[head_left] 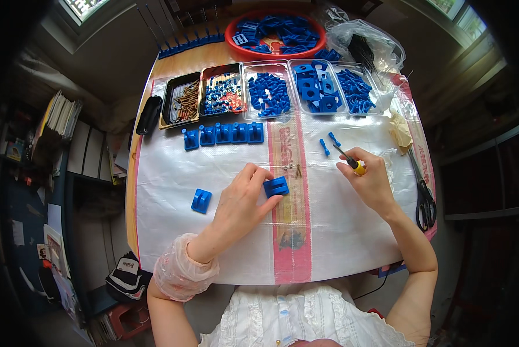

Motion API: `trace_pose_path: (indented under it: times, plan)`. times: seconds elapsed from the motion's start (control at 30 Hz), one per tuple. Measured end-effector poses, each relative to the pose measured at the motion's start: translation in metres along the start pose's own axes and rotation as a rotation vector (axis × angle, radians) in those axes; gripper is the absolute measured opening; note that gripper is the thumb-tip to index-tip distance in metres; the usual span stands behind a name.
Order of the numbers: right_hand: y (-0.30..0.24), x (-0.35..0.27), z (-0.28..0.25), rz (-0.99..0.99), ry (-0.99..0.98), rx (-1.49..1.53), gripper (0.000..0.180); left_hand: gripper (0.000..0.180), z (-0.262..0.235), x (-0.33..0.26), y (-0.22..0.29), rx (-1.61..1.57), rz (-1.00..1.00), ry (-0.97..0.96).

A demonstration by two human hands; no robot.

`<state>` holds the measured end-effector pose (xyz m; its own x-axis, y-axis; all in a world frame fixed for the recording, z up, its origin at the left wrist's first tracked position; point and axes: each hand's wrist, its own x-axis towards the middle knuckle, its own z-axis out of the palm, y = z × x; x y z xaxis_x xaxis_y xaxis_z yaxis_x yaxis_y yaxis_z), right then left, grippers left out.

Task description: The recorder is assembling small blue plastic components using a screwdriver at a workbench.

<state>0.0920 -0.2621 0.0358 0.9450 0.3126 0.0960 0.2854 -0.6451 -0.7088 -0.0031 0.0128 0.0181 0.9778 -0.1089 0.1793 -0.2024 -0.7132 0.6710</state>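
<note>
The left hand (pixel 242 199) pinches a blue plastic block (pixel 276 186) flat on the bench (pixel 340 231), near its middle; the right hand (pixel 370 180) is closed around a yellow-handled screwdriver (pixel 350 160). Small screws (pixel 291 168) lie just beyond the block. The block looks light, rigid and smooth, best held by its side edges.

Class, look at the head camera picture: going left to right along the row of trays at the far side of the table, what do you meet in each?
Black tray of brown screws → tray of small mixed bits → clear tray of small blue parts → tray of square blue pieces → tray of thin blue pieces.
</note>
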Motion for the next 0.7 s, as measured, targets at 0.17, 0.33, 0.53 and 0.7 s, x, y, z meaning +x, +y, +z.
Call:
trace_pose_path:
  times: [0.17,0.33,0.53,0.7]
  plan:
    - [0.002,0.017,0.012,-0.021,-0.017,-0.028,0.026,0.045,-0.001,0.002,-0.005,-0.004,-0.009,-0.035]
    - [0.013,0.034,0.028,-0.084,0.036,-0.132,0.027,0.042,0.000,0.003,-0.008,-0.042,-0.002,-0.021]
    - [-0.004,0.038,0.020,-0.029,-0.013,0.030,0.016,0.040,0.002,0.003,-0.012,-0.059,0.002,0.010]
    - [-0.050,0.035,0.011,-0.127,-0.278,0.234,0.013,0.040,0.000,0.004,-0.012,-0.075,-0.012,0.015]
